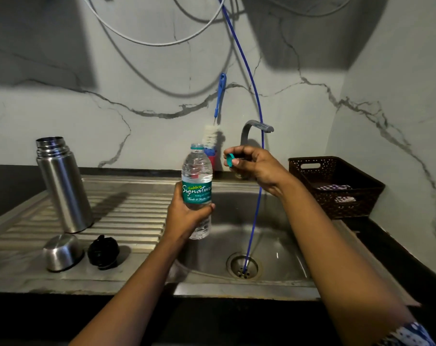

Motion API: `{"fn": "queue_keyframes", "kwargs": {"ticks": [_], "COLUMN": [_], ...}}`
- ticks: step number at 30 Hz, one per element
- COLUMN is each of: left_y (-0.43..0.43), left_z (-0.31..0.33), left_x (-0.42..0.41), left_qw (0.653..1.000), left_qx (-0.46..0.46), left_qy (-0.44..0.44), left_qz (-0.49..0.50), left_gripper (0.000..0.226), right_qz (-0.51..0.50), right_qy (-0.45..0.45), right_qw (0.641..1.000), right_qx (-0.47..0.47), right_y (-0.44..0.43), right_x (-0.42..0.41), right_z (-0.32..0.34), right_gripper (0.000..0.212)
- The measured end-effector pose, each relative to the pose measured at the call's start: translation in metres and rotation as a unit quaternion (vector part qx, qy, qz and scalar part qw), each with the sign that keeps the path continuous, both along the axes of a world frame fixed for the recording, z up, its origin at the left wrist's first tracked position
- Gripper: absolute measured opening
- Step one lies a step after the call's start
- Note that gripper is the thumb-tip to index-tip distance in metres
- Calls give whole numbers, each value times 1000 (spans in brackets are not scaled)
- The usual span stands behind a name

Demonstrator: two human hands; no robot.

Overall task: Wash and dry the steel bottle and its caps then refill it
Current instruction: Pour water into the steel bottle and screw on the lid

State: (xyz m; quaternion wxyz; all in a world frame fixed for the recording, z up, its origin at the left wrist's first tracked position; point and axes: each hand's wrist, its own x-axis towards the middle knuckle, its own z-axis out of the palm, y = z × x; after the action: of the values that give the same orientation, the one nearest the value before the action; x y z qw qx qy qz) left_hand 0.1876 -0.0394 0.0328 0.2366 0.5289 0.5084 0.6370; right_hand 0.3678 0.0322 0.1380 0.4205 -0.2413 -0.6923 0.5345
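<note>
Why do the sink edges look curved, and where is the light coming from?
Head view: the wide-angle lens bows the sink rim; the steel bottle throws its shadow rightward across the ribbed drainboard, so light likely comes from the left; heavy shadows darken the upper wall; the scene is dim yet sharp.

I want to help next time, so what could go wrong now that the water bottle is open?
1. The plastic water bottle is uncapped and looks full, gripped only by the left hand; a tilt could spill it.
2. The right hand pinches the small teal cap above the sink; it might slip and fall in.
3. The steel bottle stands apart on the ridged drainboard; a bump while pouring could topple it.
</note>
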Motion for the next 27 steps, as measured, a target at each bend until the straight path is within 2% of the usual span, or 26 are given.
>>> {"fn": "queue_keyframes", "kwargs": {"ticks": [3,7,12,16,24,27], "left_y": [-27,-66,-110,-131,-154,-156], "left_z": [8,14,16,18,8,5], "left_x": [-30,-67,-116,-141,-165,-165], "left_qw": [1000,998,995,991,989,990], "left_qx": [14,28,26,34,23,16], "left_qy": [3,-22,-14,-12,-39,-43], "left_qz": [23,47,94,127,142,136], "left_gripper": [74,72,91,76,81,82], "right_qz": [25,58,113,121,123,107], "right_qy": [-25,-122,-254,-305,-311,-261], "right_qw": [999,991,958,938,934,956], "right_qx": [-4,13,67,114,128,83], "right_y": [-10,-36,-74,-90,-91,-85], "right_x": [-25,-71,-132,-160,-169,-162], "right_z": [-16,-45,-92,-117,-130,-119], "right_gripper": [29,34,51,55,54,43]}}
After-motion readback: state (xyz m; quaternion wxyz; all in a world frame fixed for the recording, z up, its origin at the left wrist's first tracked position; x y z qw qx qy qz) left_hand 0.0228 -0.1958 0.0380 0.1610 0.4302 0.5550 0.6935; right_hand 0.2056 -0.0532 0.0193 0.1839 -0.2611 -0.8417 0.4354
